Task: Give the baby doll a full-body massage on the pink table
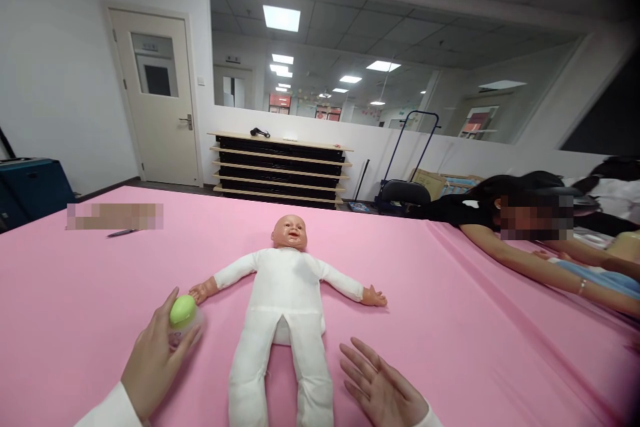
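A baby doll in white cloth lies face up, arms spread, on the pink sheet. Beside the doll's hand at the left, my left hand is closed around a small translucent bottle with a rounded lime-green cap. My fingers and thumb hide part of the bottle's body. To the right of the doll's legs, my right hand is held palm up with its fingers apart and nothing in it.
A dark pen-like object lies at the far left beside a blurred-out patch. At the right, another person's arm reaches over the sheet towards a light-blue cloth. Behind stand stacked shelf boards and a folding trolley.
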Demonstrator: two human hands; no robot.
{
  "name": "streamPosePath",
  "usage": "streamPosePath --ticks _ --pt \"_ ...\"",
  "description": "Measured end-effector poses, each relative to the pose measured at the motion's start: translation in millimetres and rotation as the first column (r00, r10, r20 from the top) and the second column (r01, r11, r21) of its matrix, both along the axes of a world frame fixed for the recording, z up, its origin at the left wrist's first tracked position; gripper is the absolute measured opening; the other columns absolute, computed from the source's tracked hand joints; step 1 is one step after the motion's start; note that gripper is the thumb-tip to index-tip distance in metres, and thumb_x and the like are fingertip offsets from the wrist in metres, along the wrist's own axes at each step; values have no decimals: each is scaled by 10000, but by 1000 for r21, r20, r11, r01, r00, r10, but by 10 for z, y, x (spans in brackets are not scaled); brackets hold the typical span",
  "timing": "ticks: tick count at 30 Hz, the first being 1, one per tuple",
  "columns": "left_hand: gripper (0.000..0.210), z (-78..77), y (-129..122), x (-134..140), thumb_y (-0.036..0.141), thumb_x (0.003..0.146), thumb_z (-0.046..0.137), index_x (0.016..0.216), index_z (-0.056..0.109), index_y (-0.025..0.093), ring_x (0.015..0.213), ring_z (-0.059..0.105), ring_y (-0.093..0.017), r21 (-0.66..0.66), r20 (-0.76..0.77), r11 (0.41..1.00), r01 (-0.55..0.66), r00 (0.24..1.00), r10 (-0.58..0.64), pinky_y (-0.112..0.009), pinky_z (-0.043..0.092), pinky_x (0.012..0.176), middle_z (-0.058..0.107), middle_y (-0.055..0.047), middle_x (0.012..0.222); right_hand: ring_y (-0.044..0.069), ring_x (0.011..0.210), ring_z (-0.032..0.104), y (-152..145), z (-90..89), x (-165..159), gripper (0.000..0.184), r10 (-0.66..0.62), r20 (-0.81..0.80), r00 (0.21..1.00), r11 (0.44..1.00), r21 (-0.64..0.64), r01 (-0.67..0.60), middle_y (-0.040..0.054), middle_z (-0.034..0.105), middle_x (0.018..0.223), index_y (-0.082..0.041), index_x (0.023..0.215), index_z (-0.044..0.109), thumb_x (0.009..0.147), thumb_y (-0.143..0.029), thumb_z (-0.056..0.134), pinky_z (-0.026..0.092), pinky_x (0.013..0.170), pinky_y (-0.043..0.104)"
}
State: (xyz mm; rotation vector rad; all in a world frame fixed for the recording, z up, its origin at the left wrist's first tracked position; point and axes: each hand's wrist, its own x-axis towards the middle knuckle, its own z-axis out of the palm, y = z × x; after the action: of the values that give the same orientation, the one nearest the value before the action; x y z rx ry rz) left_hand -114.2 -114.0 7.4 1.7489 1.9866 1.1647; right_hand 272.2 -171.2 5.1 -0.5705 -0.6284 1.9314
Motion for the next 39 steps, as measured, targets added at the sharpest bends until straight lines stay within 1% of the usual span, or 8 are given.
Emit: streamPosePath --ticks 7,12,16,19,32,36,37,39 --pt "801 -48 18 12 638 710 447 1339 305 163 658 595 -225 32 -3 999 -16 1000 17 -409 493 683 593 -105 1017 155 1110 543 31 -58 -54 378 130 -110 985 988 97 -120 16 552 1230 -280 1124 600 758 -372 571 408 931 279" --pt "753 -113 27 -4 623 731 406 1318 331 157 678 586 -233 91 -74 995 -35 996 42 -441 447 778 615 -96 981 159 1109 544 9 -50 -67 375 138 -90 986 990 48 -135 13 557 1221 -273 1104 613 742 -368 599 400 940 283" --pt "680 -185 29 -11 574 770 349 1310 335 163 934 562 -275 174 -152 983 -64 984 91 -449 377 888 512 -130 1223 170 1127 529 1 -96 -60 381 134 -48 990 991 -4 -134 10 560 1221 -276 1081 628 714 -378 631 388 947 293" --pt "625 -198 16 8 514 799 305 1313 325 159 1122 455 -305 247 -225 965 -82 964 140 -450 336 924 469 -141 1267 186 1140 518 -7 -111 -60 392 115 1 993 993 -37 -115 19 564 1220 -273 1061 641 685 -384 660 382 948 307" --pt "534 -91 -87 124 344 829 319 1345 253 220 1261 321 -336 418 -387 909 7 906 171 -561 220 994 441 -152 1280 203 1084 556 -51 -50 -110 379 68 41 997 998 -19 -68 53 594 1180 -250 1047 650 690 -376 658 412 894 310" --pt "514 -72 -97 147 302 823 352 1324 313 193 1271 320 -336 454 -415 891 25 891 186 -584 187 1010 457 -165 1279 240 1047 570 -67 -76 -143 404 -62 197 978 998 -11 66 75 582 1191 -252 1019 656 663 -444 670 423 883 370" --pt "505 -77 -110 153 287 817 369 1312 339 193 1275 321 -331 474 -423 879 46 888 182 -585 174 1019 464 -161 1280 250 1038 570 -77 -98 -162 396 -151 298 942 988 38 147 80 573 1199 -253 1003 658 666 -459 668 423 887 391" --pt "466 -100 -152 171 244 799 410 1264 414 208 1261 356 -314 531 -453 837 131 879 150 -581 140 1042 502 -135 1262 270 1077 535 -100 -156 -213 374 -379 509 773 925 232 300 91 550 1222 -248 987 658 691 -476 648 398 933 427"
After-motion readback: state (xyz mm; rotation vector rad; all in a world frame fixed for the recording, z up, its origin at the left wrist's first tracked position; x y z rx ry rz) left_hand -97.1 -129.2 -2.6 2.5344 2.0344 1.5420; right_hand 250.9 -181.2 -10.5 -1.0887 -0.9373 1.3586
